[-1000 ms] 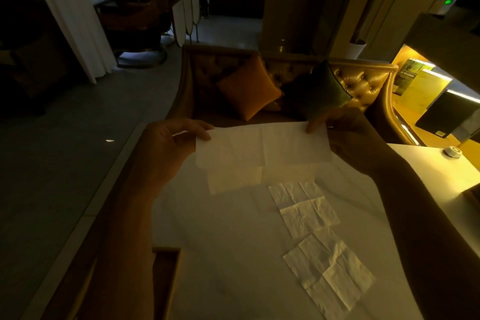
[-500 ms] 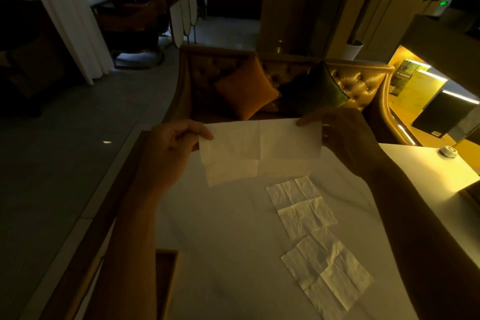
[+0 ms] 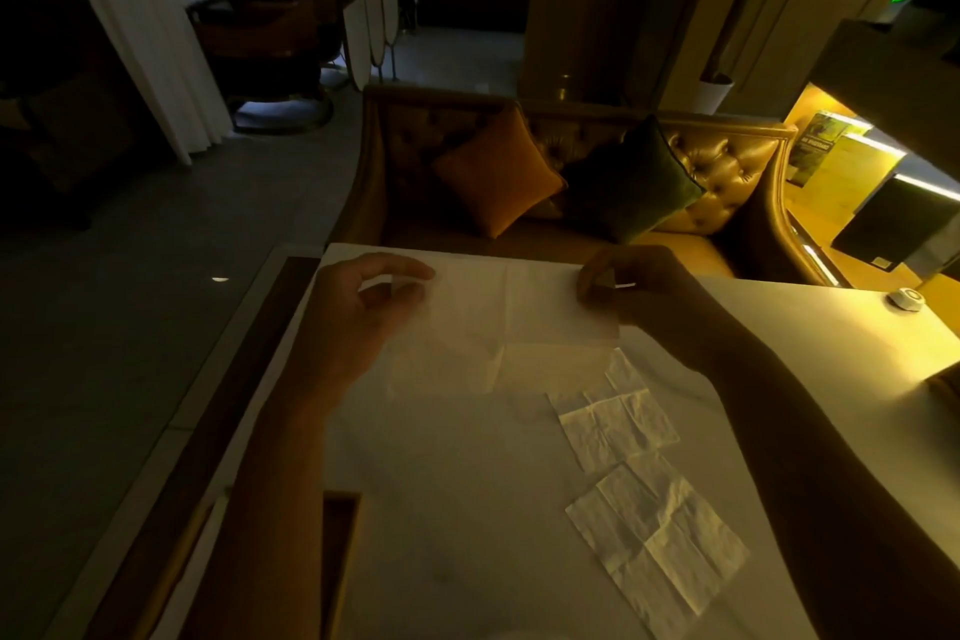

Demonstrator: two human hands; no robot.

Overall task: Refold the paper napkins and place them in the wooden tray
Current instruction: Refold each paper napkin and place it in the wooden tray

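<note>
A white paper napkin (image 3: 511, 309), folded over along its top edge, hangs low over the far part of the white table (image 3: 457, 509); its lower layer touches the tabletop. My left hand (image 3: 363, 317) pinches its top left corner between thumb and forefinger. My right hand (image 3: 641, 294) pinches the top right corner. Two unfolded, creased napkins lie flat to the right: one in the middle (image 3: 621, 426), one nearer me (image 3: 662, 538). A wooden tray's dark rim (image 3: 340, 556) shows at the bottom left, partly behind my left forearm.
Beyond the table's far edge stands a tufted leather sofa (image 3: 722, 166) with an orange cushion (image 3: 496, 172) and a dark green cushion (image 3: 631, 179). A small round white object (image 3: 906, 299) sits at the table's far right. The room is dim.
Both hands have brought the folded napkin down and forward, from mid-air to just over the tabletop. The flat napkins have not moved.
</note>
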